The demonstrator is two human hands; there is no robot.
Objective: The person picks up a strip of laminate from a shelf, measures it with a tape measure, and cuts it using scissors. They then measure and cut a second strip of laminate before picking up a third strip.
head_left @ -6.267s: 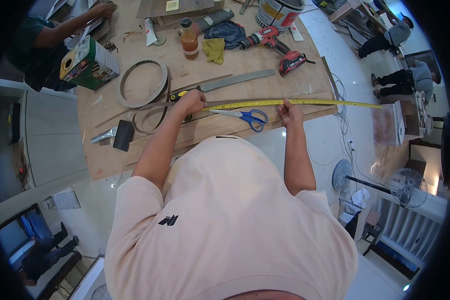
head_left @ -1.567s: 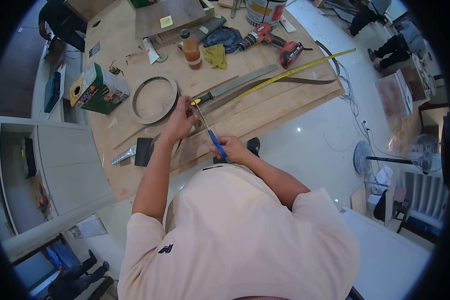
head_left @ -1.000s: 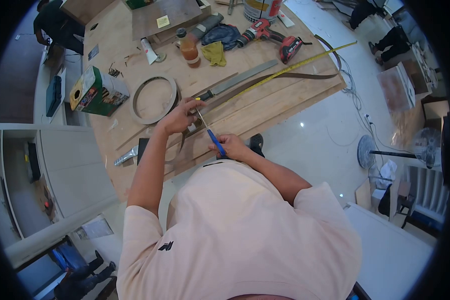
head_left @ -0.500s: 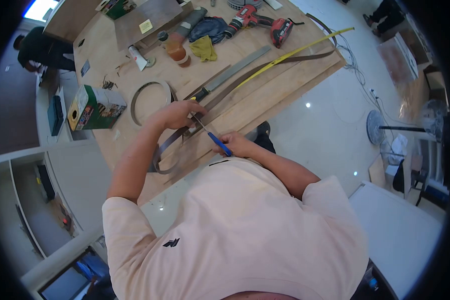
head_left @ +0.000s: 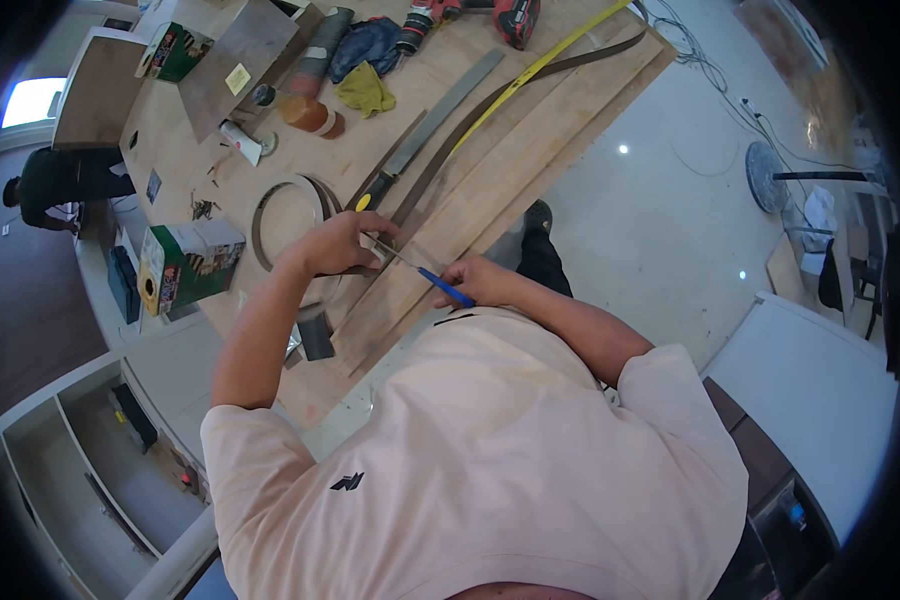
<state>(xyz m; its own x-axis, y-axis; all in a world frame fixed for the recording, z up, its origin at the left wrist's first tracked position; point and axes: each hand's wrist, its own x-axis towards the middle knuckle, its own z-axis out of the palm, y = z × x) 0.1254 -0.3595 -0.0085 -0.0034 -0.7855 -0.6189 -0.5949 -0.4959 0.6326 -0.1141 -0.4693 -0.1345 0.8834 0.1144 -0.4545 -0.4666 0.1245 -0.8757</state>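
My right hand [head_left: 478, 281] is closed around the blue handle of a thin tool [head_left: 444, 287], low at the table's front edge. The tool's metal shaft points up and left to my left hand [head_left: 343, 243], whose fingers are wrapped round a brown strip [head_left: 432, 172]. That strip runs from my left hand up and right across the wood, beneath a yellow tape measure [head_left: 498, 103]. Just above my left hand lies a long flat blade with a black and yellow handle [head_left: 375, 190]. A coil of edging strip [head_left: 260, 222] rests left of it.
On the wooden table [head_left: 195, 165] are a green box [head_left: 187, 262], a bottle [head_left: 310, 115], a white tube [head_left: 240, 142], a yellow cloth [head_left: 366, 91] and a red drill [head_left: 515, 20]. A person [head_left: 55, 187] bends over at the far left.
The view has shifted, moving the tabletop items up and left. The loop of brown strip below my left hand no longer shows; a dark grey block is visible there. Both hands keep their holds.
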